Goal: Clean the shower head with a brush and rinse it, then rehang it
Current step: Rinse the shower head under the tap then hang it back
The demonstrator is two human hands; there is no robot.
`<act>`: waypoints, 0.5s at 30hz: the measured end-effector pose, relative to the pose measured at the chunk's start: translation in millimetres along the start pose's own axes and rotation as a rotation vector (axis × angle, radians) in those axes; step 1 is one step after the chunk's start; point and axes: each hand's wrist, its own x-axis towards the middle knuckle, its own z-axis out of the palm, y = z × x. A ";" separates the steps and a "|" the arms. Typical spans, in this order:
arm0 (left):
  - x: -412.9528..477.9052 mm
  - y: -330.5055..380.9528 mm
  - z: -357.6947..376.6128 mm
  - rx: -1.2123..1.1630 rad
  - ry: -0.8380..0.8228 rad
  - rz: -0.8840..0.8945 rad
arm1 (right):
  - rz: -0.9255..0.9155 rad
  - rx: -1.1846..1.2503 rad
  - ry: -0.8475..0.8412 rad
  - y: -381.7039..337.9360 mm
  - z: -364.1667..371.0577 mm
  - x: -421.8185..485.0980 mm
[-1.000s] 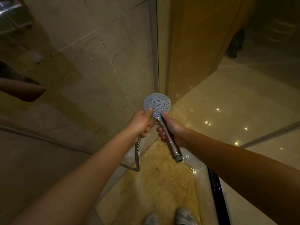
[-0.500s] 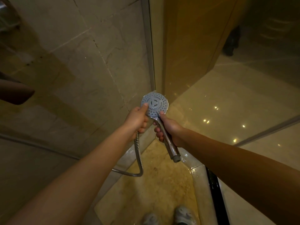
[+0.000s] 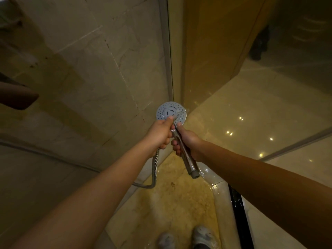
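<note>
A round chrome shower head (image 3: 168,109) with its dotted white face turned up at me sits at the centre of the head view. My right hand (image 3: 189,141) grips its chrome handle (image 3: 189,164), whose open lower end hangs free. My left hand (image 3: 159,133) grips the end of the metal hose (image 3: 154,169) and points it at the lower edge of the face, thumb touching the rim. A pale streak, perhaps water, crosses the face near my thumb. The hose loops down and off to the left. No brush is in view.
A tiled wall (image 3: 93,78) stands to the left and a glass panel (image 3: 251,105) to the right, meeting in a corner behind the shower head. The shower floor (image 3: 161,203) is wet, with a raised curb (image 3: 221,194) on the right. My two shoes (image 3: 201,234) stand at the bottom.
Both hands and the shower head stay almost where they were. My left thumb has crept slightly further onto the face, and a pale streak now shows there.
</note>
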 end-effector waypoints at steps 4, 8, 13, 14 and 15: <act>1.8 -1.7 -11.2 -0.067 0.064 -0.001 | -0.008 0.013 0.015 -1.6 -0.4 1.4; 0.4 -12.2 -20.1 -0.069 0.099 -0.034 | -0.012 0.035 0.007 -1.3 -0.5 1.3; -5.8 -30.8 -19.2 -0.056 0.079 -0.038 | 0.007 0.061 -0.003 -0.9 -0.1 0.2; -6.8 -33.4 -19.6 -0.038 0.074 -0.035 | 0.010 0.055 0.001 -0.9 0.0 0.0; -7.5 -35.4 -20.7 -0.016 0.072 -0.030 | 0.010 0.044 0.006 -0.6 -0.1 -1.0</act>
